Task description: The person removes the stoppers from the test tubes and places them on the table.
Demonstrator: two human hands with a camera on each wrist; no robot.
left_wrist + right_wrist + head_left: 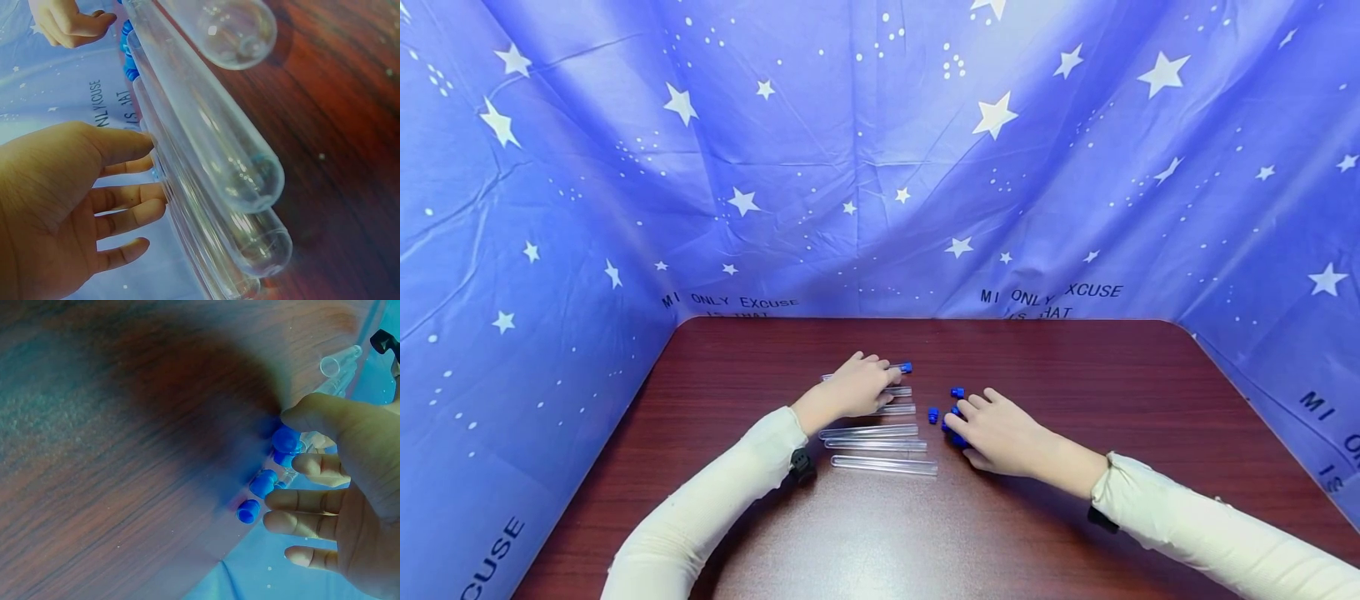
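My left hand (856, 388) reaches over the back of a row of clear test tubes (883, 465), its thumb and fingers apart beside the tubes in the left wrist view. The rearmost tube bears a blue cap (906, 367) on its right end and is partly hidden under this hand. To the right, my right hand (1009, 435) is low over a small cluster of loose blue caps (285, 440). Its fingers (305, 501) spread loosely around them, with the thumb right at one cap. Two more caps stand just beyond the fingertips, one of them a small blue cap (933, 415).
The dark red wooden table (760, 533) has rounded far corners. A blue curtain (857, 167) with white stars surrounds it at the back and both sides. The tubes lie roughly parallel, their open ends toward the caps.
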